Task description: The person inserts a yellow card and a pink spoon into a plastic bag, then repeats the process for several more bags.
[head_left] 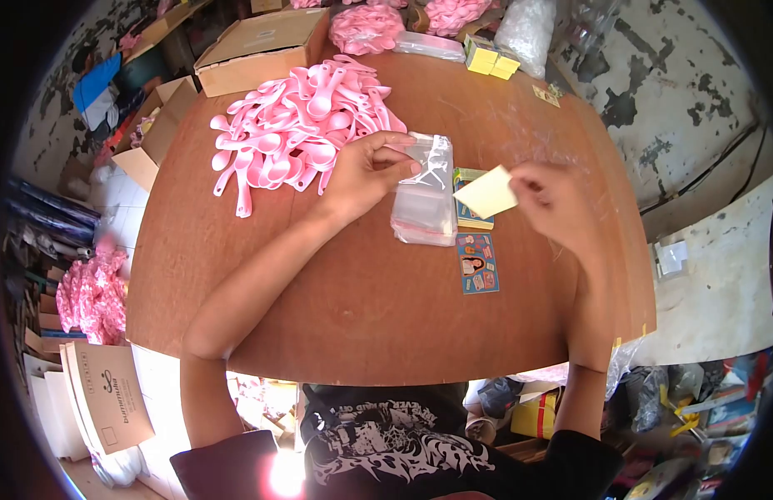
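My left hand (371, 169) pinches the upper edge of a clear plastic bag at the top of a stack of clear plastic bags (426, 212). In my right hand (553, 196) is a pale yellow card (486, 193), gripped at its right edge and tilted above the table. Under it, partly covered, sits a stack of printed cards (476, 222) with yellow edges. Nearer to me a single blue sticker card (478, 263) with small colourful pictures lies flat. A large heap of pink plastic spoons (303, 125) spreads beyond my left hand.
A cardboard box (261, 46) stands at the table's far left, with bagged pink spoons (366, 29) beside it. Yellow card packs (491, 58) and a clear plastic bundle (526, 37) sit at the far edge. Another carton (112, 396) stands on the floor at left.
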